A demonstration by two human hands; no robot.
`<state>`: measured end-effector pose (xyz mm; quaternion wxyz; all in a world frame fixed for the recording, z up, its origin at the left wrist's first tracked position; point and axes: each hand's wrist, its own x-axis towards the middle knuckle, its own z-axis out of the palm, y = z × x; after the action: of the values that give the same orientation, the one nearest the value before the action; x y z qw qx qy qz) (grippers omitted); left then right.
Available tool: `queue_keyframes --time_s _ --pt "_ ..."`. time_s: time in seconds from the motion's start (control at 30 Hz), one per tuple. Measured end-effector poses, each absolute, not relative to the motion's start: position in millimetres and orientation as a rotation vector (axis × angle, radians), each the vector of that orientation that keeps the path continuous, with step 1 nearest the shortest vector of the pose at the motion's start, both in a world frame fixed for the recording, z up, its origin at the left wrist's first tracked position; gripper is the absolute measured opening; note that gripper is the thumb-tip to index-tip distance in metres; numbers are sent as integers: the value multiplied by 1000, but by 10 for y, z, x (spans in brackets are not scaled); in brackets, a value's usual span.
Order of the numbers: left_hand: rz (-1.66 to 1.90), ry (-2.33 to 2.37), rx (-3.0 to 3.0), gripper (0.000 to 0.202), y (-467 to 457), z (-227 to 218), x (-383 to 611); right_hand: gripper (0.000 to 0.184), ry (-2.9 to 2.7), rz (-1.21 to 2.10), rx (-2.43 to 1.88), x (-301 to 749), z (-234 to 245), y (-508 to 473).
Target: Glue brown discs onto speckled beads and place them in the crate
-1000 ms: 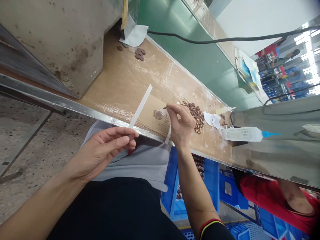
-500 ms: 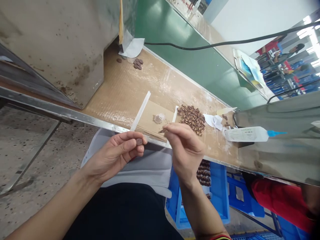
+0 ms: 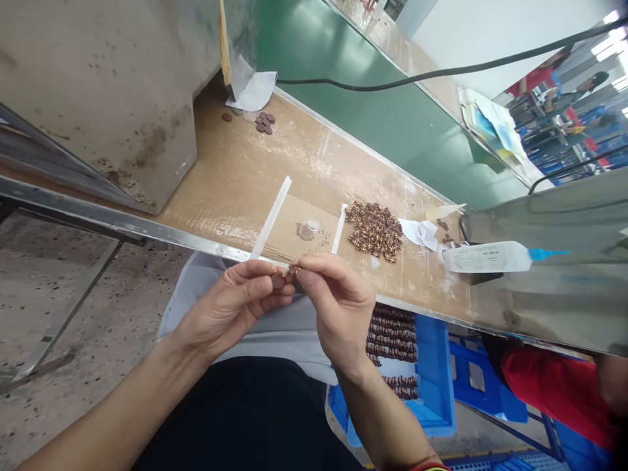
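Between the thumb and fingers of my left hand is a small round brown disc. My right hand pinches a small brown-and-gold piece against or right beside the disc; fingertips hide much of it. Both hands meet just over the table's front edge. Behind them a small clear round container stands on a cardboard sheet, with tiny specks scattered to its right. A heap of brown-and-gold pieces lies farther right.
Several brown discs lie at the far left. A white bottle with a blue nozzle and white paper are on the right. Below the table, a blue crate holds rows of brown pieces. A person's red sleeve shows at lower right.
My right hand has moved left and down, bringing its small piece to the disc. My left hand stays nearly in place, still holding the disc. The view has shifted slightly.
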<state>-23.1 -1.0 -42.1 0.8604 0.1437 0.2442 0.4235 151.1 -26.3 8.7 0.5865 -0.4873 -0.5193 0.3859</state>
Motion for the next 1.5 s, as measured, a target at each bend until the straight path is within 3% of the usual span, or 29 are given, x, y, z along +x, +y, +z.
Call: queue_keyframes --time_s 0.5,0.7,0.93,1.23,1.5 --pt "958 572 281 20 -36 -389 -165 10 -1180 964 -1170 1500 48 -281" --pt "960 588 255 23 -40 -352 -161 16 -1219 935 -1149 1499 38 -277" --pt "966 608 229 23 -49 -296 -142 22 -1293 783 -1129 1491 17 -288" --pt "953 683 192 28 -89 -205 -120 15 -1346 611 -1174 1499 -119 -329" --pt "952 724 257 25 -86 -155 -118 31 -1424 496 -1100 1539 -114 -326"
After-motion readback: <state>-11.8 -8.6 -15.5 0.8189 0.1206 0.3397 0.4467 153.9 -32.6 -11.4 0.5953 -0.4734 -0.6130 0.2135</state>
